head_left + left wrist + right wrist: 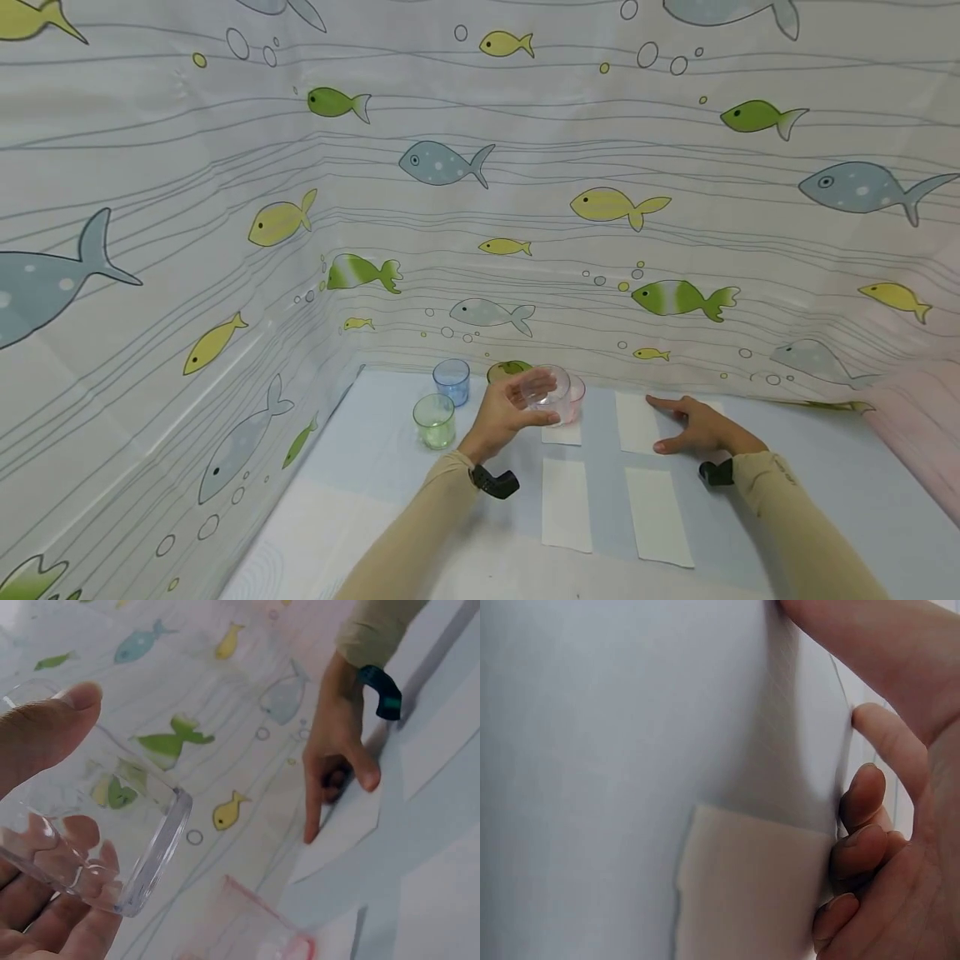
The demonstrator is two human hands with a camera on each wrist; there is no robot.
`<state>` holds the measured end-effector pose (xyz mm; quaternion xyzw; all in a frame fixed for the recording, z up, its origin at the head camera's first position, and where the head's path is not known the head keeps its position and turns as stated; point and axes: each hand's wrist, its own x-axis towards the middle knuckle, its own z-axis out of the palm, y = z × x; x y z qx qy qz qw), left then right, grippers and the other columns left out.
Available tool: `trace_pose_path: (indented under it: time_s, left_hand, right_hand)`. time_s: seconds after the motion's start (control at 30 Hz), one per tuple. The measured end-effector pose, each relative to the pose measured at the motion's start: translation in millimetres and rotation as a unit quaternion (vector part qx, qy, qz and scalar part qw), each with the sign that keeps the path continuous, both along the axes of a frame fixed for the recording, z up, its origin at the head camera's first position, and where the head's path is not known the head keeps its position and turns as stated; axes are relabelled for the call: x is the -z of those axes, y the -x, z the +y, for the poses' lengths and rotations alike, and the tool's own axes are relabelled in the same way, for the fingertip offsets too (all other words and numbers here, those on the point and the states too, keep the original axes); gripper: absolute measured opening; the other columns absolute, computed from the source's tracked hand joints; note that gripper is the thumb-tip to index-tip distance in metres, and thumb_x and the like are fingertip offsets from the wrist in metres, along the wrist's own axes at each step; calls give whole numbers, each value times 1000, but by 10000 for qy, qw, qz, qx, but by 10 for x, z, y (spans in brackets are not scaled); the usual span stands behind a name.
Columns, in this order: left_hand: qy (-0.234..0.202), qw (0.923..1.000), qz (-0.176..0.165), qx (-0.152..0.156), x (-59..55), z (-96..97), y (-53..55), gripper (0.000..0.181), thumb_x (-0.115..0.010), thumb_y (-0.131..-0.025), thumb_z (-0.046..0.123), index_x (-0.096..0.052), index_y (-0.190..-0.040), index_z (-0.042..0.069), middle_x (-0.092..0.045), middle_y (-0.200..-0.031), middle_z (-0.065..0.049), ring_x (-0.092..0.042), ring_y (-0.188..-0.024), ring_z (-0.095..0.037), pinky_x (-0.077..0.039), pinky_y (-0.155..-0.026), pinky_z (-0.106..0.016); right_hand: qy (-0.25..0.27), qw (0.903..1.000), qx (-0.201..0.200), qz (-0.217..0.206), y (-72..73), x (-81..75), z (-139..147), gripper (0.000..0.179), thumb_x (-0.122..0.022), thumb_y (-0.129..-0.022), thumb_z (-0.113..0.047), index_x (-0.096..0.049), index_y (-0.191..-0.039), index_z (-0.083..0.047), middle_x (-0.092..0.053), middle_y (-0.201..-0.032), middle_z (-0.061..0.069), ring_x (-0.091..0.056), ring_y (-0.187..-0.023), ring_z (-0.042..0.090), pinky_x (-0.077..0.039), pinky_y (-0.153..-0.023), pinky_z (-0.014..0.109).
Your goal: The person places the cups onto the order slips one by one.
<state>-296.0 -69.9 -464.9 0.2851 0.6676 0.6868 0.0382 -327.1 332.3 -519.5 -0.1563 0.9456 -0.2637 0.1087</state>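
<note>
My left hand (pixel 504 417) holds a clear glass (pixel 142 825) tilted above the table, thumb on one side and fingers on the other. A pink glass (pixel 577 400) stands just behind it on a white paper rectangle (pixel 561 436). My right hand (pixel 701 427) rests at another paper rectangle (pixel 636 423), index finger stretched to its far edge and thumb near its right side. The other right fingers (pixel 859 851) are bent inward, with no object visible in them. Left of the left hand stand a green glass (pixel 435 423) and a blue glass (pixel 452 384).
Two more paper rectangles (pixel 566 505) lie nearer the front; another is partly covered by the right hand. A rounded olive-green shape (pixel 508 367) shows behind the left hand; I cannot tell what it is. Fish-printed curtains (pixel 465 217) enclose the table (pixel 375 454).
</note>
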Motion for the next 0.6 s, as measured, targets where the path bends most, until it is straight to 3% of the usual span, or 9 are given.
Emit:
trace_pose_path:
  time_s: [0.17, 0.33, 0.47, 0.6]
  left_hand:
    - [-2, 9996, 89, 251, -175, 232, 82, 69, -89, -84, 4, -61, -147, 9, -67, -144, -17, -64, -136, -32, -49, -118, -33]
    - [-3, 9986, 173, 493, -317, 475, 149, 70, -86, -86, 1, -57, -150, 5, -65, -146, -20, -61, -137, -40, -50, -118, -40]
    - [55, 9983, 171, 561, -388, 651, 190, 70, -86, -87, 2, -57, -151, 6, -67, -146, -13, -63, -137, -35, -50, -118, -41]
    - [172, 9985, 185, 477, -409, 806, 232, 68, -87, -86, 3, -61, -149, 12, -68, -144, -10, -65, -135, -29, -52, -115, -31]
  right_hand:
    - [-54, 10000, 13, 12, 8, 13, 27, 103, -95, -76, -46, -47, -160, -11, -58, -127, 24, -53, -109, 31, -50, -89, 45]
    - [-59, 9999, 84, -28, 14, 9, 57, 104, -95, -76, -49, -47, -160, -13, -57, -123, 20, -51, -106, 29, -49, -89, 43]
    - [-12, 9999, 100, -22, 21, 21, 56, 103, -95, -76, -50, -47, -161, -15, -56, -125, 18, -51, -108, 29, -50, -93, 44]
    - [82, 9999, 49, -38, 26, 35, 38, 102, -95, -77, -47, -47, -160, -14, -57, -125, 19, -51, -108, 28, -50, -91, 43]
